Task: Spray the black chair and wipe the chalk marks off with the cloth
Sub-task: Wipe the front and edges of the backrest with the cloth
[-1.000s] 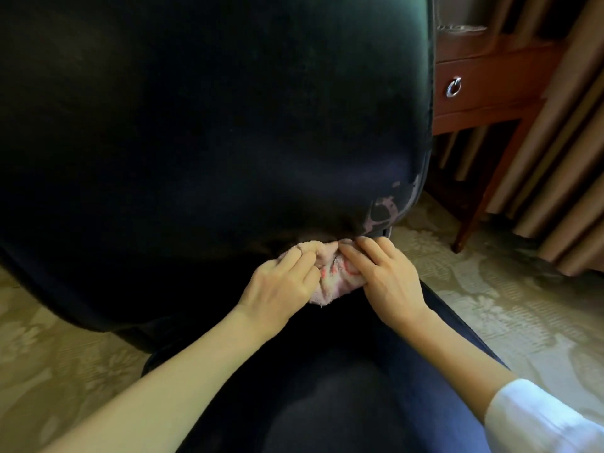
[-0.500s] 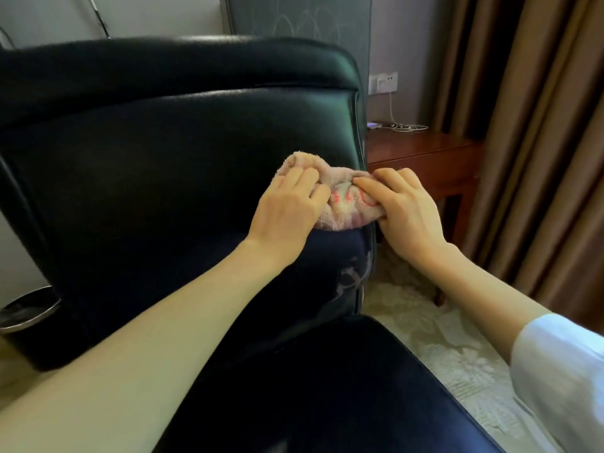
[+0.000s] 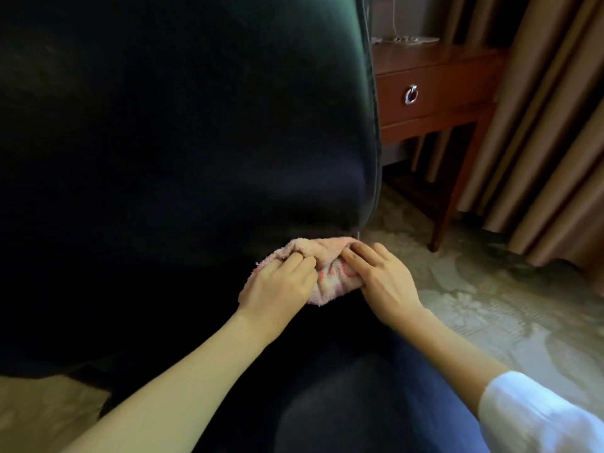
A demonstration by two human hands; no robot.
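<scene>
The black chair (image 3: pixel 183 132) fills most of the head view, its leather backrest in front of me and its seat below my arms. A bunched pink cloth (image 3: pixel 327 273) with reddish smears is pressed against the bottom right corner of the backrest. My left hand (image 3: pixel 277 286) grips the cloth's left side with curled fingers. On the cloth's right side my right hand (image 3: pixel 382 282) presses flat. No chalk marks show on the visible leather. No spray bottle is in view.
A wooden side table (image 3: pixel 438 89) with a ring-handled drawer stands right of the chair, with cables on top. Beige curtains (image 3: pixel 549 125) hang at the far right. Patterned carpet (image 3: pixel 490 308) covers the floor beside the seat.
Both hands slid the cloth from the upper right of the backrest down to its bottom right corner. The chalk smears seen there earlier no longer show.
</scene>
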